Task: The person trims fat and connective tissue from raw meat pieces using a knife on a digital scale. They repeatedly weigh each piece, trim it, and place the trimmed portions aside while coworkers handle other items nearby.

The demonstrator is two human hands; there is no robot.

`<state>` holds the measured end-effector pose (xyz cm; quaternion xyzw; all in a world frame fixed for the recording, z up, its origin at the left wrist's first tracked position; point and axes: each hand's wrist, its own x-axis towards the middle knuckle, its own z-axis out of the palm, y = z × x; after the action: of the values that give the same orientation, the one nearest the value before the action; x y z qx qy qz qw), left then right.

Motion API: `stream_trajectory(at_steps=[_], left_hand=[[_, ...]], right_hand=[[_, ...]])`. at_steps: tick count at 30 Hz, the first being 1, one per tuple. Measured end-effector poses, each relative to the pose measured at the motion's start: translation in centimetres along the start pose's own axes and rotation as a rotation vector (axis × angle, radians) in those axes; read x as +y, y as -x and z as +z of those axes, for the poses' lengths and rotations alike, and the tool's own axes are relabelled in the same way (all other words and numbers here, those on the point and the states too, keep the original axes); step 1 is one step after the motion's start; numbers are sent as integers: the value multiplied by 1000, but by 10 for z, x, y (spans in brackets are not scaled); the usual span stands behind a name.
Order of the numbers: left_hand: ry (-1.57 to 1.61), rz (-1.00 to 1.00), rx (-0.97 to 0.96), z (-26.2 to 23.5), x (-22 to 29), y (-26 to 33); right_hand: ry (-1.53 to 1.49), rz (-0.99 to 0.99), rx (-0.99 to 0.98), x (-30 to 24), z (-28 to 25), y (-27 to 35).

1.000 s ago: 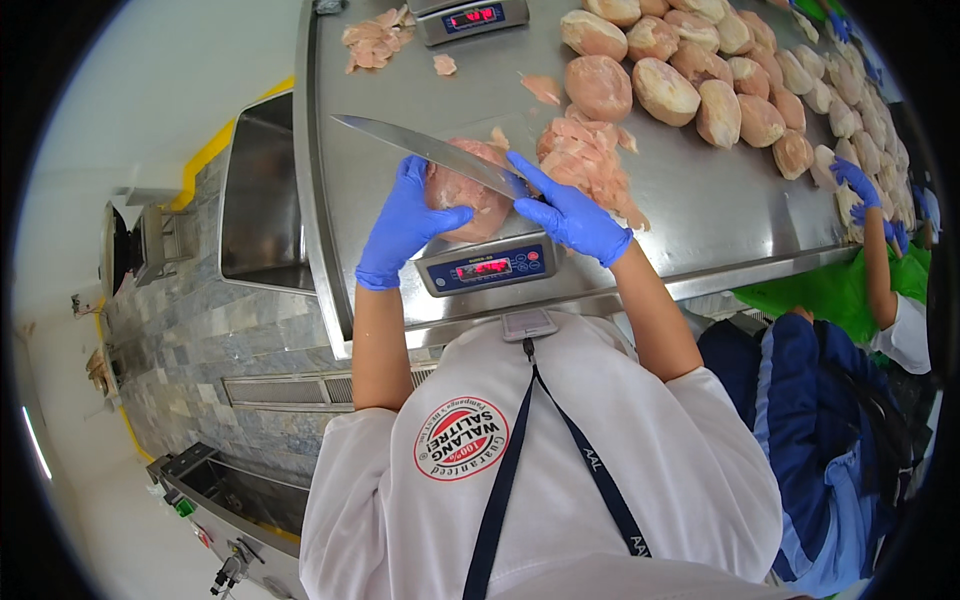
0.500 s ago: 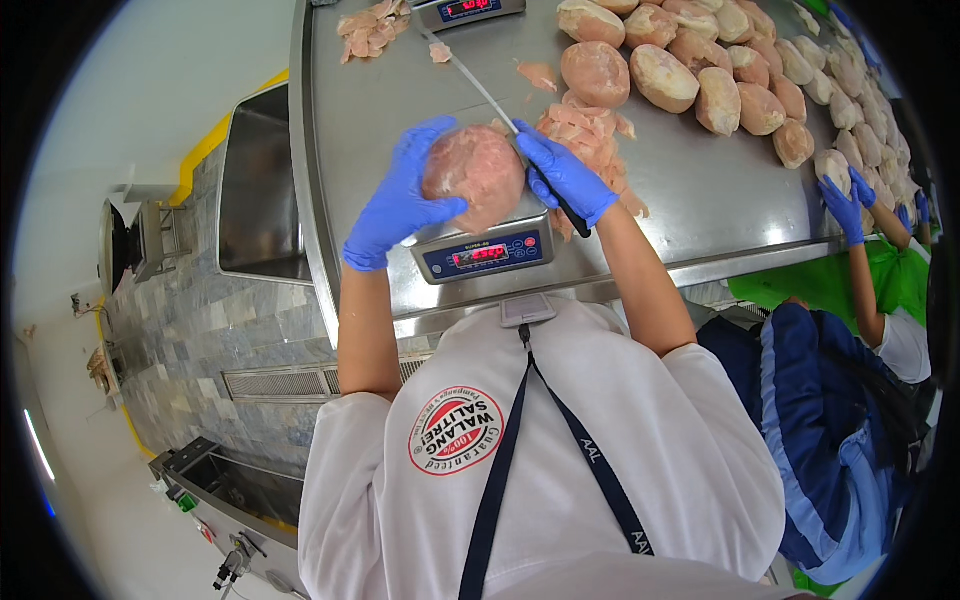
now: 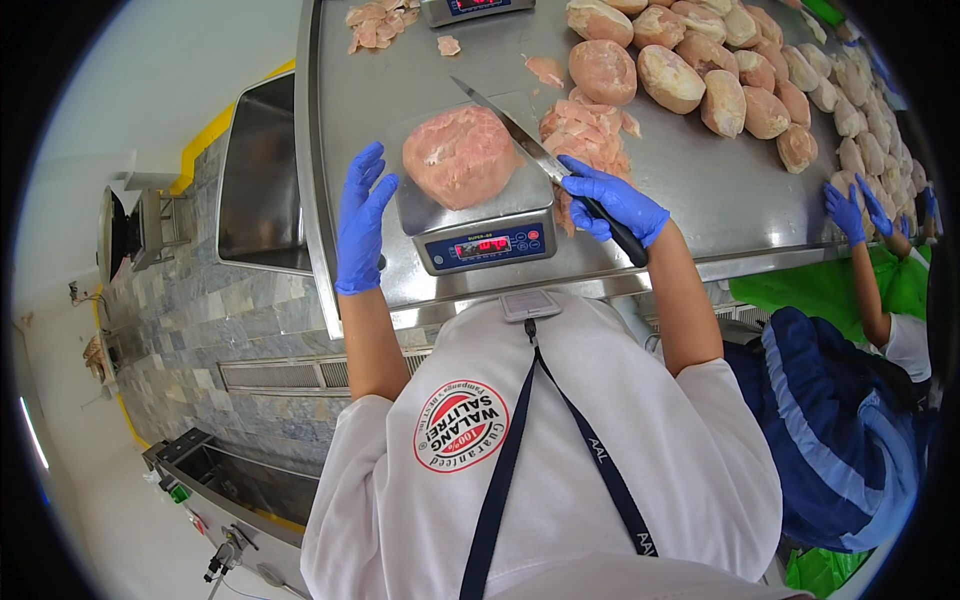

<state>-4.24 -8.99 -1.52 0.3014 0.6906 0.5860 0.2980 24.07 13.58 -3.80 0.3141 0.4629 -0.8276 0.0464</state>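
Note:
A large round lump of pale pink raw meat [image 3: 460, 158] rests on the steel plate of a digital scale [image 3: 484, 248] with a lit red display. To its left, my blue-gloved left hand [image 3: 365, 215] is open, fingers raised and apart from the meat. My right hand [image 3: 620, 205], gloved in blue too, is closed round the black handle of a long knife [image 3: 517, 130]. The blade slants up and left, passing close by the meat's right side. Just beyond that hand lies a heap of thin meat slices [image 3: 585, 140].
Several rounded meat lumps [image 3: 670, 80] cover the far right of the steel table [image 3: 690, 200]. A second scale [image 3: 475, 10] and more trimmings [image 3: 380, 22] are at the back left. A steel basin [image 3: 262, 180] stands left of the table. At the right, a co-worker's gloved hands [image 3: 848, 212] handle meat.
My left hand has let go of the meat and drawn back left. The meat now sits on the scale by itself. My right hand has moved right and nearer with the knife.

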Motion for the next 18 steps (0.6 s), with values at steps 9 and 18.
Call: stream_trajectory(at_steps=[9, 18], left_hand=[[-127, 5, 168, -23, 8, 27], [-118, -25, 162, -30, -1, 37]], right_hand=[[-61, -263, 422, -3, -38, -3], [-290, -376, 119, -6, 47, -13]])
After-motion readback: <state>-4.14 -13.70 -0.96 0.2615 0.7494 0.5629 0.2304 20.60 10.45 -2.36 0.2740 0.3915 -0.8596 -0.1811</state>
